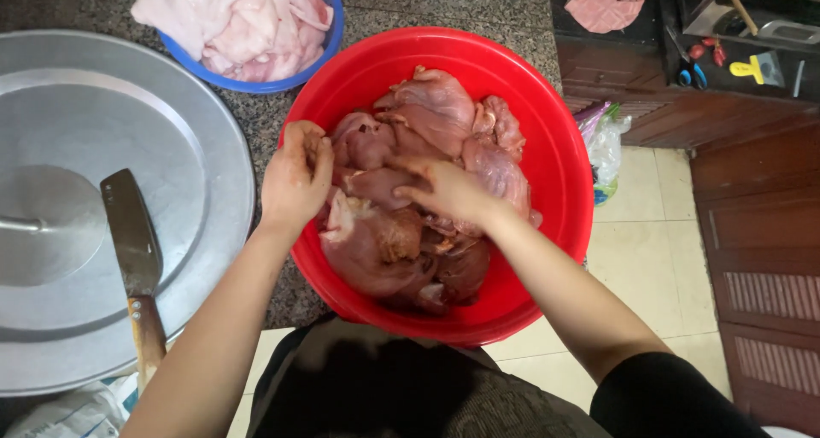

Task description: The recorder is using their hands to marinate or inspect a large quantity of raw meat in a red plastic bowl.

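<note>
Meat (pixel 427 190) lies in the basin (pixel 555 148), tray (pixel 196 148) left, basket (pixel 329 28) behind.

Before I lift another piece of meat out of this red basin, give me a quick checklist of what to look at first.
1. Red basin fully on the counter: not ok, its near edge overhangs the counter toward you.
2. Left hand free: cannot tell, fingers are curled at the basin's rim.
3. Right hand on the meat: ok, it rests flat on the pile.
4. Cleaver out of the way: ok, it lies on the metal tray, apart from both hands.
5. Blue basket apart from the basin: not ok, the rims look touching.
</note>
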